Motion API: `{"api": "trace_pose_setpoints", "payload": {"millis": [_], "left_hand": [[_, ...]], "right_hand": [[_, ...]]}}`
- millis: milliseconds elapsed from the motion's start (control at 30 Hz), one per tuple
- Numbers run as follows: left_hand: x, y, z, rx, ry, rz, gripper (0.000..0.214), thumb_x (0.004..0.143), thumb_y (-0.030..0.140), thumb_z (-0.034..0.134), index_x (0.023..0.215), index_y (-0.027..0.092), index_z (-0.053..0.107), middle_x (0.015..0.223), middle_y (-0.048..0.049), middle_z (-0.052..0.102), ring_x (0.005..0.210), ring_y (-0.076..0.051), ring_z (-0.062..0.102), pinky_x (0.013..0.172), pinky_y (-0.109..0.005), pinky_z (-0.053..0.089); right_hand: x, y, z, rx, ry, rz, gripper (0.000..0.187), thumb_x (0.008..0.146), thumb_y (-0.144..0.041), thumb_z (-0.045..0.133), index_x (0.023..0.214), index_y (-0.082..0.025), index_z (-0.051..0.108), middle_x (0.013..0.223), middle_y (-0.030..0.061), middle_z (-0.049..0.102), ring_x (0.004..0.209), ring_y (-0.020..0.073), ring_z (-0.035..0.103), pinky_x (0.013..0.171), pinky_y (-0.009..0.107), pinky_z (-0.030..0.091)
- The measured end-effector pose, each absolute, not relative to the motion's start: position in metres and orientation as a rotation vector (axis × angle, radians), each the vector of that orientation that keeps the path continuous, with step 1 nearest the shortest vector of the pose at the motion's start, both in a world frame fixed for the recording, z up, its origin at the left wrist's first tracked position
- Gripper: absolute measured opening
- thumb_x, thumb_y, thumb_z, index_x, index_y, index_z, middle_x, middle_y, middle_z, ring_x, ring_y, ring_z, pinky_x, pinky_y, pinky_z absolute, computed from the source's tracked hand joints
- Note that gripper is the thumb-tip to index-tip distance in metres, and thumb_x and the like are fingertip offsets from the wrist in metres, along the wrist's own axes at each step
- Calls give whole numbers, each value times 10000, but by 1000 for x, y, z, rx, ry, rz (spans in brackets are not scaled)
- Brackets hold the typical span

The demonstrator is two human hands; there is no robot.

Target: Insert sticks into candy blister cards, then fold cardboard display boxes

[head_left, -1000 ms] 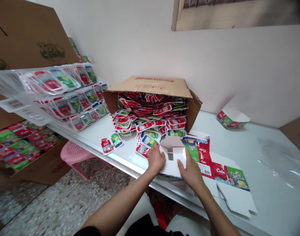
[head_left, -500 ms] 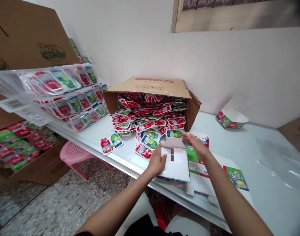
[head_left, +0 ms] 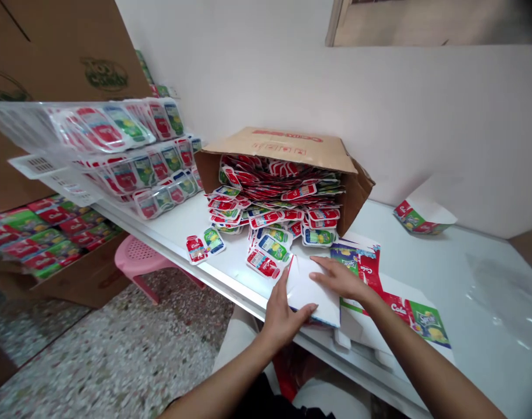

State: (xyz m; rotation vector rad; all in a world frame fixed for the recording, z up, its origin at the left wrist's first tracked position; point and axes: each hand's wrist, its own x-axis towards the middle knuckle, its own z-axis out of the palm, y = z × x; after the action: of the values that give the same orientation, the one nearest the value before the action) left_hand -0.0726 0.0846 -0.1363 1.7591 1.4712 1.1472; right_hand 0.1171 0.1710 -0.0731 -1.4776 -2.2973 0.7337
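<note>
A small printed carton with its white inner side facing up lies near the table's front edge. My left hand grips its left side, fingers along the edge and thumb over the near side. On the top white flap, my right hand rests with its fingers stretched out and pressing on it. Just beyond are loose cola and Sprite sachets. Flat printed carton blanks lie to the right, partly under my right forearm.
An open brown box on its side spills many sachets. Clear packs of sachets are stacked at left, beside a pink stool. An open printed tray stands by the wall; a crumpled clear bag lies at right.
The slotted flaps on the carton's top are now covered by a plain white flap. My right hand has come down onto it from the far edge. The view has shifted slightly.
</note>
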Motion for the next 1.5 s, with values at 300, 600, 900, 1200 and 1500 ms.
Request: {"api": "trace_pose_setpoints", "payload": {"millis": [300,600,900,1200,1500], "left_hand": [[-70,85,-137,1661,1444,1162,1067,639,404,753,1458,233,91,1466,-124,331,1332,-300,338,1082,-477,330],[-70,83,-137,1590,1436,1158,1067,618,413,763,1449,193,130,1444,-149,357,1318,-299,358,1084,-460,328],[-70,81,-138,1495,1384,1220,1047,590,424,789,1430,179,214,1451,-140,346,1336,-309,318,1112,-466,264],[-68,75,-146,1436,1309,1308,1035,604,417,795,1430,213,206,1456,-126,338,1336,-297,323,1115,-466,268],[-64,75,-151,1344,1283,1391,1011,576,423,814,1396,187,273,1443,-143,343,1341,-318,303,1116,-478,255]], "right_hand": [[101,162,-76,-1629,-2545,191,486,901,-320,436,1345,-123,437,1231,157,573,1133,278,503,938,387,362],[107,163,-60,-1446,-2731,237,510,887,-320,458,1357,-126,421,1223,140,573,1105,267,499,935,366,369],[110,161,-47,-1533,-2902,357,743,809,-358,487,1467,-150,211,1417,150,404,1199,343,433,981,481,329],[102,149,-52,-1599,-2868,461,703,895,-453,343,1475,-100,158,1512,175,190,1353,326,264,1061,472,264],[100,135,-64,-1464,-2722,400,648,933,-499,242,1455,-115,250,1522,104,189,1397,284,149,1124,473,168]]}}
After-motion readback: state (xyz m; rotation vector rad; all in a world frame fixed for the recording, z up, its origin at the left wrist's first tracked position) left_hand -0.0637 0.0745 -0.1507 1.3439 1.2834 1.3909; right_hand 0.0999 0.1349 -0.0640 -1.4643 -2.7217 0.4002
